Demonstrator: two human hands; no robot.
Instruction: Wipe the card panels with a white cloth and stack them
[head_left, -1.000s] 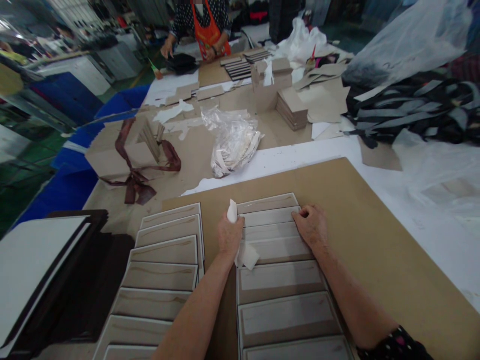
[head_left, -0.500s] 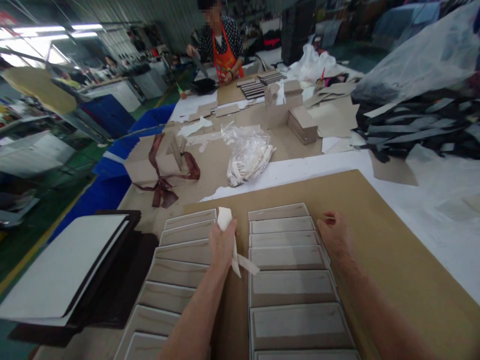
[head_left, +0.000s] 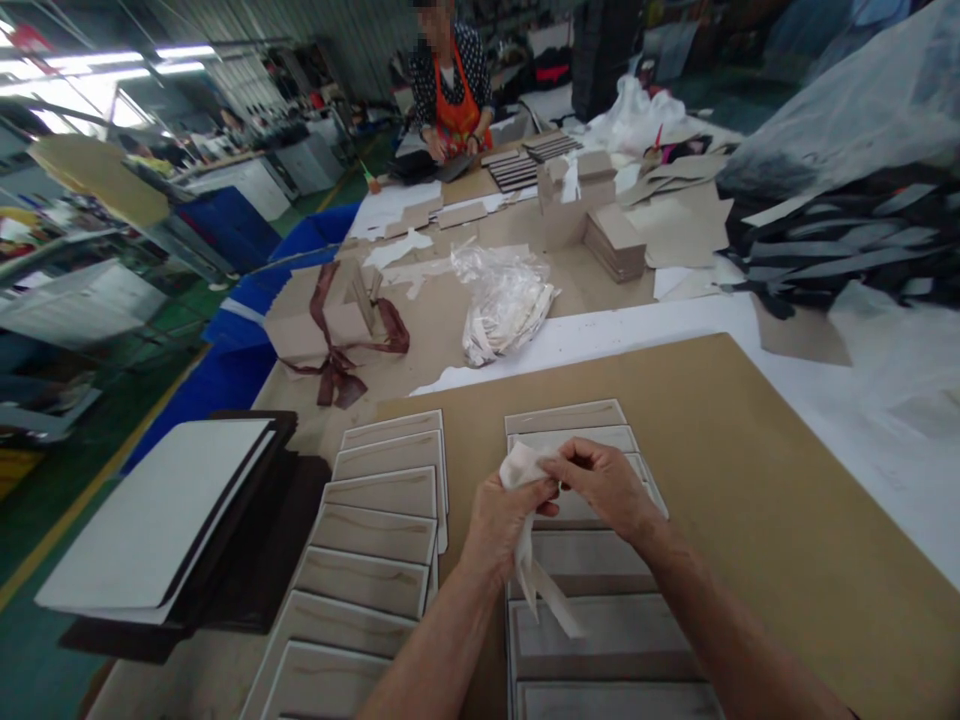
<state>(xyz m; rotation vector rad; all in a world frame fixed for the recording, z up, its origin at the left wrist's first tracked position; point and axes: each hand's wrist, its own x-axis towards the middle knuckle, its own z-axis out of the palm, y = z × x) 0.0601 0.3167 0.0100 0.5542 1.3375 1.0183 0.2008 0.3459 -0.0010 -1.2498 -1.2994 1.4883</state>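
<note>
My left hand point(head_left: 501, 520) is closed round a bunch of thin cream-coloured strips point(head_left: 529, 465), whose tails hang below the fist. Against it, my right hand point(head_left: 604, 485) pinches at the upper end of the same bunch. Both hands are over the right row of flat beige panels with pale edges point(head_left: 600, 640), overlapping one another like shingles. A second row of such panels point(head_left: 382, 530) lies to the left of my left forearm. Under both rows is a brown board point(head_left: 750, 480). The material of the strips is hard to tell.
At left lies a stack of dark sheets with a white one point(head_left: 165, 510) on top. Beyond the board are a clear plastic bag of strips point(head_left: 506, 310), a tied beige bundle point(head_left: 322, 315) and stacked cards point(head_left: 616, 243). Dark strips point(head_left: 847, 235) pile at right. A co-worker point(head_left: 454, 90) stands opposite.
My left hand has moved right with the strips, from between the rows to over the right row. My right hand has come left from that row's edge to meet it, now pinching the bunch.
</note>
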